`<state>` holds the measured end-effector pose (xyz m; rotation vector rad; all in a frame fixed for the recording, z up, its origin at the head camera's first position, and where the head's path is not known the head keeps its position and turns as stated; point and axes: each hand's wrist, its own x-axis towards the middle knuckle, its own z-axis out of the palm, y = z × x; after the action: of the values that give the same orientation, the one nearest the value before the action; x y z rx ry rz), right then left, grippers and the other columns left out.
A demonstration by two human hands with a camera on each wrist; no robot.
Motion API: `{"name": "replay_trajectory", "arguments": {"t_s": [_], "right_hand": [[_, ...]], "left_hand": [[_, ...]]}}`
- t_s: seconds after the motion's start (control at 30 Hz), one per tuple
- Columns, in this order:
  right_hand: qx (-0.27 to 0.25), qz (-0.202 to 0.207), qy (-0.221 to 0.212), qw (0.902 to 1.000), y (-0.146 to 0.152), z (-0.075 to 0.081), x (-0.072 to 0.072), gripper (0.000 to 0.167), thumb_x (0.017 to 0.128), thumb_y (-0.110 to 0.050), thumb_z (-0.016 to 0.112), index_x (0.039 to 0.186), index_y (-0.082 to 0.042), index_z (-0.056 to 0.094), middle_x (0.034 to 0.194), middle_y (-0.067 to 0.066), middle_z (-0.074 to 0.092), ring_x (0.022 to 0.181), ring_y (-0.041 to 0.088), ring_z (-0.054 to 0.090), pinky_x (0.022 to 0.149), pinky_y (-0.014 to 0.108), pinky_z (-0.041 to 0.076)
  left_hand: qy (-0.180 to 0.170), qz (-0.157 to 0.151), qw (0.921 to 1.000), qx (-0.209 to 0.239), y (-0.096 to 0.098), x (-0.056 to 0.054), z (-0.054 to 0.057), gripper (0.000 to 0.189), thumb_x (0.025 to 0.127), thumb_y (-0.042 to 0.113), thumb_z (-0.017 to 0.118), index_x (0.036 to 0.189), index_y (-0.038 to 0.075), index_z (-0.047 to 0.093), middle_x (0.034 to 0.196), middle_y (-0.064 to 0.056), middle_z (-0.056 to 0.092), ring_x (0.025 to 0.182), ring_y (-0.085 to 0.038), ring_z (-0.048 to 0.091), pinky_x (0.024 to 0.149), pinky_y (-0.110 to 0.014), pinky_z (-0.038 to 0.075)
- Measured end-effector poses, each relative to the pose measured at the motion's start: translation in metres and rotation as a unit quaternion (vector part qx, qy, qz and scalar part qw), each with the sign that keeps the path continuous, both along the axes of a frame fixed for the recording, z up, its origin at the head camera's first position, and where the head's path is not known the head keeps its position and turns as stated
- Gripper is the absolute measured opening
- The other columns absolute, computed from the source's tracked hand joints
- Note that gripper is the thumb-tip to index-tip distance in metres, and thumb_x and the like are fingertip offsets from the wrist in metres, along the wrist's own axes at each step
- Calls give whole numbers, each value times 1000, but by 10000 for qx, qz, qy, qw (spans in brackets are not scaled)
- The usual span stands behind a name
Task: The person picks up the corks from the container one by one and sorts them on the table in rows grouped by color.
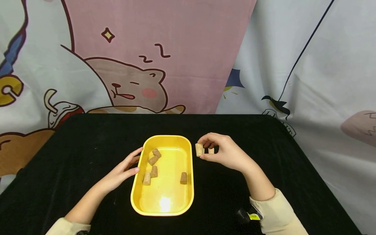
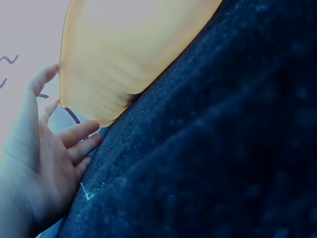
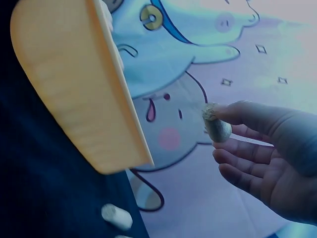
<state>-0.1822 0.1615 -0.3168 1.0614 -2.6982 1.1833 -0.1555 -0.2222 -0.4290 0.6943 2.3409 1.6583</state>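
My right hand (image 1: 224, 150) pinches a pale cork stopper (image 1: 199, 149) between thumb and fingertips, just off the tray's right side. The same cork (image 3: 218, 126) appears upright but tilted in the right wrist view. Another cork (image 1: 211, 150) lies on the cloth behind the fingers, partly hidden. My left hand (image 1: 121, 173) rests its outstretched fingers and thumb against the left wall of the yellow tray (image 1: 162, 213). Inside the tray are several brown corks: a pair (image 1: 153, 160) at the upper left, two more (image 1: 154, 171) below them, and a single one (image 1: 183, 178) near the right wall.
Black cloth (image 1: 88, 147) covers the table under everything. Behind its far edge hangs a printed curtain (image 1: 188, 65) with cartoon animals. A dark strap with a yellow label (image 1: 254, 216) sits by the right sleeve. A loose cork (image 3: 117, 216) lies beside the tray.
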Motion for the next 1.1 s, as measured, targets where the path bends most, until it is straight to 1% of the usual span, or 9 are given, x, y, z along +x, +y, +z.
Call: {"name": "replay_trajectory", "arguments": {"t_s": [0.13,0.3,0.47,0.6,0.87,1.03,1.1], "right_hand": [[-28,-164,-51,9998,17,-1,-4,34,78,-13,80,109,-13,65,100,-5,64,89,13,59,80,37,51],[-7,-388,-101,9992,36,-1,-11,35,78,-13,80,109,-13,65,103,-3,64,92,19,59,82,40,50],[98,-562,-351,9978,51,-5,-19,36,76,-13,81,108,-12,65,102,0,64,93,22,59,83,44,49],[212,-647,-585,9960,60,-12,-27,35,75,-13,80,107,-12,64,101,1,63,94,23,59,84,44,48],[277,-541,-903,9941,73,-32,-41,32,77,-13,79,104,-11,63,96,2,62,91,20,58,82,41,49],[266,-488,-1070,9927,81,-48,-49,32,78,-10,77,106,-7,62,98,6,61,92,23,58,82,42,48],[250,-489,-1146,9919,83,-54,-51,31,78,-6,76,106,-4,61,98,9,61,93,27,58,82,45,48]], "left_hand": [[-10,-3,10000,0,1,0,0,61,99,13,47,153,17,19,146,-30,31,130,-50,32,93,-61,41],[0,9,10000,-30,1,0,2,61,99,14,47,153,16,18,146,-30,31,130,-50,32,93,-61,40],[-43,30,10000,-59,2,0,3,61,100,15,47,153,16,18,146,-30,31,130,-50,32,93,-61,41],[-54,39,10000,-56,1,1,3,61,100,15,47,153,17,18,146,-31,30,130,-51,31,93,-61,40],[-20,1,10000,7,1,1,2,61,100,13,46,153,16,18,145,-31,31,129,-51,33,93,-60,42],[-49,4,10000,5,1,1,1,61,100,14,46,153,17,18,146,-31,31,129,-50,33,93,-59,43],[-62,2,10000,7,1,1,1,60,100,14,46,153,18,18,146,-30,31,129,-50,33,93,-59,43]]}}
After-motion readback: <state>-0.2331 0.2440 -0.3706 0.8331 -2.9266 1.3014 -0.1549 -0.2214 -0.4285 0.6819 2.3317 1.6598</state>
